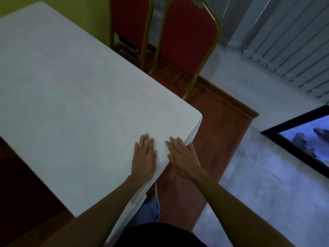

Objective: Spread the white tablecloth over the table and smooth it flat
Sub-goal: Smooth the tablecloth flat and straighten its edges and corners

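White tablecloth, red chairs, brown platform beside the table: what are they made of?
White tablecloth: woven fabric, matte; it drapes in soft folds at the corner. Nearer red padded chair: cloth-like upholstery, matte; its gold tubular frame looks like painted or plated metal, slightly shiny. Brown raised platform: wood or wood-look laminate, judging by grain lines and a trimmed edge; can't tell which.

Dim, bluish, soft-focus wide-angle view, edges bowed, corners dark.
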Available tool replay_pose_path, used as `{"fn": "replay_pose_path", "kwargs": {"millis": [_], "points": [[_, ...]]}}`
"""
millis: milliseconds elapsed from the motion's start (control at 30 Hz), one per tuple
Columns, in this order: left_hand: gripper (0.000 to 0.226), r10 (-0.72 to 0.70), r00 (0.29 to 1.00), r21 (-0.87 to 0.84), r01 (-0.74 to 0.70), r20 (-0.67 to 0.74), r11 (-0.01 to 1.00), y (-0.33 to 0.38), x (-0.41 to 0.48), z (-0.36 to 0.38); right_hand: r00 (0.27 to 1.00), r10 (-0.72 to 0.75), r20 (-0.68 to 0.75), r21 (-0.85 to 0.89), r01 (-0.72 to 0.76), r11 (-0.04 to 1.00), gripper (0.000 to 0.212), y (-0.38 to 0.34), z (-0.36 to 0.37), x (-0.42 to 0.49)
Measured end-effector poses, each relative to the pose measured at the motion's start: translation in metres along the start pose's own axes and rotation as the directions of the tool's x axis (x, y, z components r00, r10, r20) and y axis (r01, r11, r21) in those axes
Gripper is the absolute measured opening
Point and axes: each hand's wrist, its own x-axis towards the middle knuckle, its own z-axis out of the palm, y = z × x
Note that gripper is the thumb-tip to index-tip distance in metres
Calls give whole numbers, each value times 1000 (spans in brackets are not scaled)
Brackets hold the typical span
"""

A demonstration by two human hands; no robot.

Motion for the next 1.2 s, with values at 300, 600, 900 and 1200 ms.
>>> {"fn": "replay_pose_path", "kwargs": {"millis": [300, 600, 900, 1200], "points": [[60, -58, 998, 95, 60, -18, 994, 43, 46, 15, 999, 49, -19, 61, -48, 997, 60, 87, -35, 44], [61, -265, 963, 29, 266, -51, 963, 110, 93, 31, 995, -84, -62, 312, 100, 945, 65, 184, -60, 83], [55, -370, 927, 48, 372, -57, 927, 199, 149, 59, 988, -140, 59, 481, 95, 871, 12, 218, -70, 136], [58, -427, 904, 79, 425, 5, 902, 212, 142, 64, 982, -190, 13, 371, 172, 913, 17, 238, -63, 133]]}}
